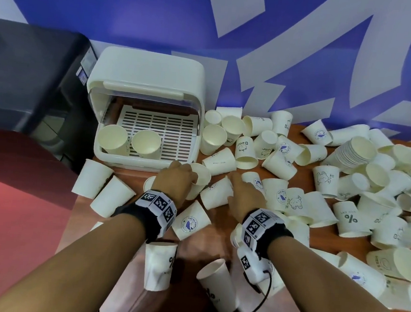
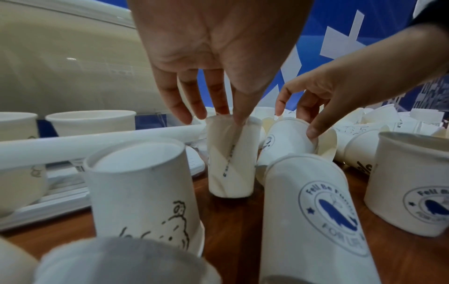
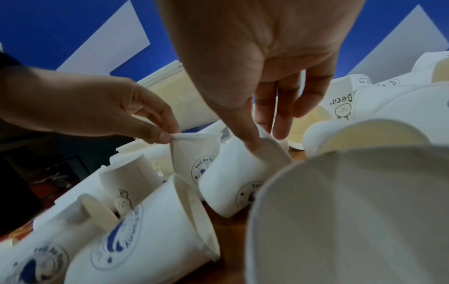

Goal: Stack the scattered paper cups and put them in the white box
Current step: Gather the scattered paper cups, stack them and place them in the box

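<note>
Forearms reach in over the table's near edge; left hand (image 1: 176,175) pinches an upright cup (image 2: 230,157) by its rim beside the white box (image 1: 144,106), right hand (image 1: 244,194) grips a tilted cup (image 3: 240,173) — best squared mouth-up before nesting.

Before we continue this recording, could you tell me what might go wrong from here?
1. The left hand pinches an upright cup at its rim only; thin paper may crumple or slip.
2. The right hand grips a tipped cup wedged among neighbours, so lifting may scatter them.
3. Cups near the table edge could roll off.
</note>
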### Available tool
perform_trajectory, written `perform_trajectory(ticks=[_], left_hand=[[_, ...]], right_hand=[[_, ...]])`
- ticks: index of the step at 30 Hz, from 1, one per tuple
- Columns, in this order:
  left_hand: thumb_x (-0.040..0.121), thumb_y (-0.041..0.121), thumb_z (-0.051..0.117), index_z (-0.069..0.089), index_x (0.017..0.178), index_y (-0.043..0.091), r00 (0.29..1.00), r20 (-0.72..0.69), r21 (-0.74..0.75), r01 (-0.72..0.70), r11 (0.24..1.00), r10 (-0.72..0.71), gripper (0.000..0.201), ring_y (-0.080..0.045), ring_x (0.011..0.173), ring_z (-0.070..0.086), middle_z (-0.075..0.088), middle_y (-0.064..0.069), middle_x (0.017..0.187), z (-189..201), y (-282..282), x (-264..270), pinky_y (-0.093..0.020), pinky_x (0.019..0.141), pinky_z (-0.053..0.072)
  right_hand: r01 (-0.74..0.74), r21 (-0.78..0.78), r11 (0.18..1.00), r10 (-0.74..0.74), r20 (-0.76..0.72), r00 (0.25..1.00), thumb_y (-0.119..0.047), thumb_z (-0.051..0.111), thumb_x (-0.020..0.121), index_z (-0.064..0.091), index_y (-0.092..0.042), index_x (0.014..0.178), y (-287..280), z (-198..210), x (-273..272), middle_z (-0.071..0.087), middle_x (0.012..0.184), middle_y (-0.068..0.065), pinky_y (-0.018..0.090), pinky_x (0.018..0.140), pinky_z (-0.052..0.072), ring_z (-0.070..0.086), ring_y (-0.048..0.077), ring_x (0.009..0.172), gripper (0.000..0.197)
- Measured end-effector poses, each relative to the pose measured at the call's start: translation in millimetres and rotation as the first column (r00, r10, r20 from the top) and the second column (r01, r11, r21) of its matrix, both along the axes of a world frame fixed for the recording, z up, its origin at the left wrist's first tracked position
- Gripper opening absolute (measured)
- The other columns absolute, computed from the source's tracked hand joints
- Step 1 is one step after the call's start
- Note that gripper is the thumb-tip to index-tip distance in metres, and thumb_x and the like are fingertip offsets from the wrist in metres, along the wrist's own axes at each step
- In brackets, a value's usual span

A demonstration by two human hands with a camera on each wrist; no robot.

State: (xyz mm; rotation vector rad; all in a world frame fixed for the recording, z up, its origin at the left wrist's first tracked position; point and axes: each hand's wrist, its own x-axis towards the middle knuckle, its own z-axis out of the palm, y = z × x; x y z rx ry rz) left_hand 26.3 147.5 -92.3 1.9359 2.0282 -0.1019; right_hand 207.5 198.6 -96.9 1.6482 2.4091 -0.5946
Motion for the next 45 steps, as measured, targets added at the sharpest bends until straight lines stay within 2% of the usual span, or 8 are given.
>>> perform_trajectory(ticks=[5, 9, 14, 20, 26, 34, 40, 45], left_hand=[[0.096, 0.021, 0.041, 0.059, 0.119, 0.022, 0.999, 0.051, 0.104, -0.003, 0.995, -0.003, 0.029, -0.021, 0.116, 0.043, 0.057, 0.001, 0.119, 13, -2, -4, -0.032, 0.088, 0.043], [0.095, 0.024, 0.044, 0.06, 0.115, 0.022, 0.994, 0.108, 0.217, -0.012, 0.976, -0.012, 0.026, -0.021, 0.112, 0.047, 0.059, 0.002, 0.115, 29, -5, -9, -0.031, 0.089, 0.042], [0.091, 0.021, 0.052, 0.065, 0.107, 0.016, 0.988, 0.151, 0.356, -0.036, 0.934, -0.019, 0.021, -0.025, 0.104, 0.053, 0.064, -0.003, 0.106, 54, -10, -24, -0.035, 0.083, 0.045], [0.092, 0.025, 0.049, 0.062, 0.108, 0.021, 0.988, 0.146, 0.271, -0.096, 0.958, 0.057, 0.021, -0.022, 0.101, 0.053, 0.062, 0.0, 0.105, 65, -26, -61, -0.034, 0.078, 0.046], [0.091, 0.028, 0.052, 0.064, 0.108, 0.023, 0.984, 0.125, 0.311, -0.161, 0.937, 0.127, 0.022, -0.022, 0.101, 0.054, 0.063, 0.001, 0.102, 81, -35, -106, -0.038, 0.08, 0.049], [0.09, 0.026, 0.051, 0.065, 0.107, 0.023, 0.981, 0.063, 0.357, -0.195, 0.913, 0.184, 0.022, -0.02, 0.093, 0.059, 0.064, 0.002, 0.099, 94, -43, -157, -0.029, 0.068, 0.042], [0.089, 0.025, 0.051, 0.067, 0.1, 0.021, 0.981, -0.027, 0.347, -0.172, 0.922, 0.193, 0.02, -0.02, 0.084, 0.059, 0.064, 0.002, 0.091, 90, -39, -185, -0.027, 0.061, 0.039], [0.089, 0.025, 0.051, 0.068, 0.095, 0.018, 0.982, -0.046, 0.317, -0.159, 0.935, 0.183, 0.019, -0.023, 0.08, 0.059, 0.064, 0.0, 0.088, 79, -34, -193, -0.03, 0.061, 0.043]], right_hand=[[0.084, -0.061, 0.995, -0.089, -0.087, 0.992, -0.01, 0.049, 0.087, 0.041, -0.025, 0.128, 6, 9, -3, 0.063, 0.102, 0.005, 0.028, 0.07, 0.041, 0.059, 0.023, 0.096, 0.044], [0.091, -0.016, 0.996, -0.092, -0.091, 0.992, -0.012, 0.051, 0.086, 0.047, -0.027, 0.124, 11, 28, -6, 0.064, 0.109, 0.003, 0.035, 0.085, 0.048, 0.057, 0.026, 0.103, 0.041], [0.05, 0.06, 0.997, -0.045, -0.083, 0.995, -0.01, 0.051, 0.084, 0.061, -0.025, 0.115, 15, 53, -19, 0.065, 0.112, 0.006, 0.035, 0.087, 0.049, 0.059, 0.027, 0.102, 0.036], [0.037, 0.094, 0.995, -0.023, -0.147, 0.989, -0.009, 0.051, 0.083, 0.066, -0.022, 0.112, 8, 73, -46, 0.066, 0.114, 0.004, 0.038, 0.092, 0.045, 0.057, 0.026, 0.106, 0.035], [-0.024, 0.16, 0.987, 0.057, -0.207, 0.977, -0.014, 0.053, 0.083, 0.065, -0.018, 0.108, 7, 92, -82, 0.065, 0.111, 0.003, 0.035, 0.09, 0.042, 0.054, 0.025, 0.106, 0.027], [-0.132, 0.23, 0.964, 0.176, -0.186, 0.967, -0.022, 0.054, 0.089, 0.065, -0.019, 0.105, 6, 101, -136, 0.067, 0.108, 0.002, 0.033, 0.083, 0.042, 0.053, 0.022, 0.105, 0.019], [-0.193, 0.246, 0.95, 0.243, -0.19, 0.951, -0.023, 0.054, 0.091, 0.065, -0.019, 0.103, 4, 100, -172, 0.067, 0.108, 0.0, 0.03, 0.08, 0.041, 0.053, 0.021, 0.106, 0.017], [-0.232, 0.258, 0.938, 0.278, -0.16, 0.947, -0.021, 0.052, 0.091, 0.066, -0.019, 0.102, 4, 94, -193, 0.067, 0.105, 0.001, 0.032, 0.08, 0.042, 0.052, 0.021, 0.103, 0.017]])
